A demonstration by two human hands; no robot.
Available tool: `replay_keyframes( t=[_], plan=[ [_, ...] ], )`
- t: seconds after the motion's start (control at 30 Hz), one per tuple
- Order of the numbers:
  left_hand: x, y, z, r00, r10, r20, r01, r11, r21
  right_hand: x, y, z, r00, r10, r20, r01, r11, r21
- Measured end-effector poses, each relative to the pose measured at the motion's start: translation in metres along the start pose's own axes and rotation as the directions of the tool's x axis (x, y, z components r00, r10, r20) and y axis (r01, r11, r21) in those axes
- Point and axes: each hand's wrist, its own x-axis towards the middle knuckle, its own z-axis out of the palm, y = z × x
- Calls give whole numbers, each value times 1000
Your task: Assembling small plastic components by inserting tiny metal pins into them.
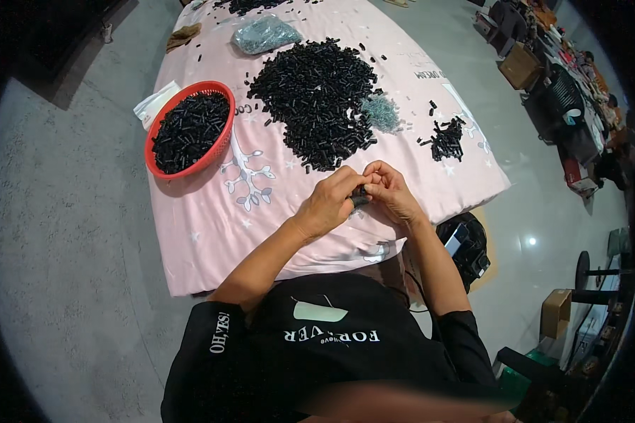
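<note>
My left hand (326, 202) and my right hand (394, 198) meet over the near part of the pink cloth. The left fingers close round a small black tube-like piece (360, 201). My right thumb and fingertips are pinched at the end of that piece; whatever they hold is too small to make out. Just beyond my hands lies a large heap of short black tube-like pieces (314, 92). Beside its right edge sits a small mound of thin silvery metal parts (381, 113). Farther right is a smaller cluster of black pieces (446, 141).
A red plastic basket (227, 134) full of black pieces stands at the left on the pink cloth (212, 247). Behind the heap rests a clear plastic bag (265, 34) of greyish parts. A brown cloth (183, 37) lies far left. Boxes (522, 67) line the right wall.
</note>
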Motion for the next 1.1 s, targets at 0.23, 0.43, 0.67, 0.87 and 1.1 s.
replay_keyframes(
  t=[0.23, 0.43, 0.67, 0.87, 1.1],
  plan=[
    [-2, 1, 5, 994, 61, -86, -63, 998, -30, 0, 0, -2, 1000, 18, 12, -18, 1000, 7],
    [-1, -1, 8, 987, 56, -153, -61, 998, -29, 1, -1, -2, 1000, 6, 15, -6, 1000, 10],
    [-10, -9, 8, 968, 17, -249, -27, 999, -37, 0, -6, 7, 999, 30, -29, -32, 998, -61],
    [-57, -52, -33, 901, -260, -346, 307, 948, 88, 0, -4, 9, 996, -12, -83, 10, 999, -33],
    [-102, -65, -66, 844, -303, -442, 482, 789, 381, 5, -1, 4, 996, -40, -75, 42, 999, 20]
  ],
)
